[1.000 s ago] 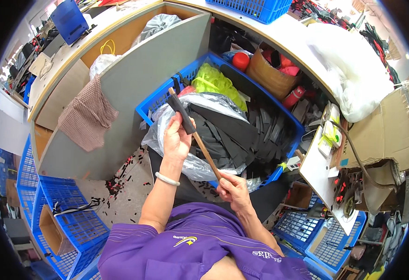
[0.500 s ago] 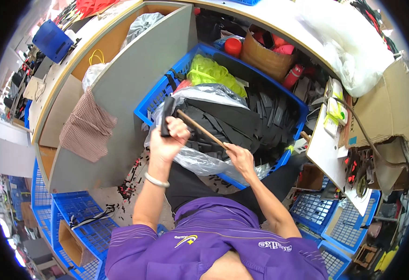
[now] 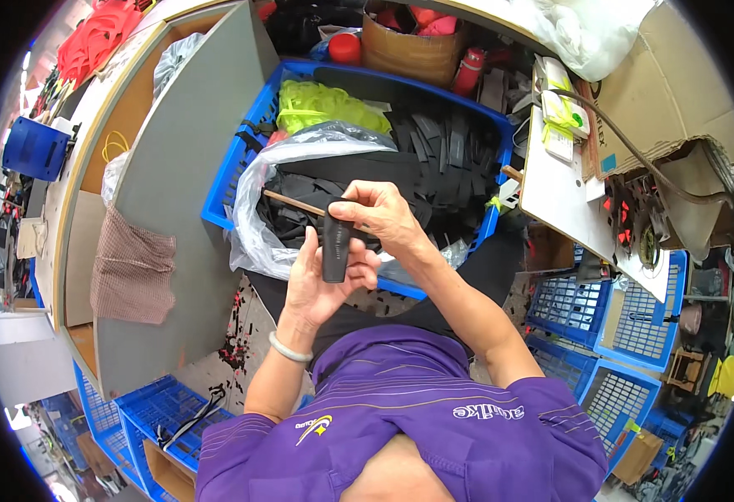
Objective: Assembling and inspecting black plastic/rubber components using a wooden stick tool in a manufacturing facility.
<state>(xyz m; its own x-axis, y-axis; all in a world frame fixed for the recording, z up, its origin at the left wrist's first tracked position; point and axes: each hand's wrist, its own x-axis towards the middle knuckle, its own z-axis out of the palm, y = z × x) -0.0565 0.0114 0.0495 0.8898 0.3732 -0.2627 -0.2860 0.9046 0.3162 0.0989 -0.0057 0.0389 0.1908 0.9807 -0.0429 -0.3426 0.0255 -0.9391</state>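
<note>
A flat, dark piece like a short black sleeve or strap (image 3: 336, 248), with faint raised marks, stands upright between my hands. My left hand (image 3: 307, 283) holds it from below, fingers curled behind it and thumb along its side. My right hand (image 3: 386, 219) pinches its upper end with thumb and forefinger. A thin wooden stick (image 3: 287, 201) is also in my right hand; it runs behind the black piece and points to the left. Beneath lies a clear plastic bag (image 3: 254, 222) of black pieces, inside a blue plastic crate (image 3: 220, 186).
Neon yellow material (image 3: 325, 107) and loose black strips (image 3: 446, 142) share the crate. A grey panel (image 3: 183, 192) with a checked cloth (image 3: 134, 266) stands left. Behind are a cardboard box (image 3: 409, 52) and a red bottle (image 3: 469, 71). A white board (image 3: 564, 184) juts in at right.
The black piece, earlier raised in my left fist and apart from my right hand, is now lower and between both hands. My right hand has moved up and left with the stick.
</note>
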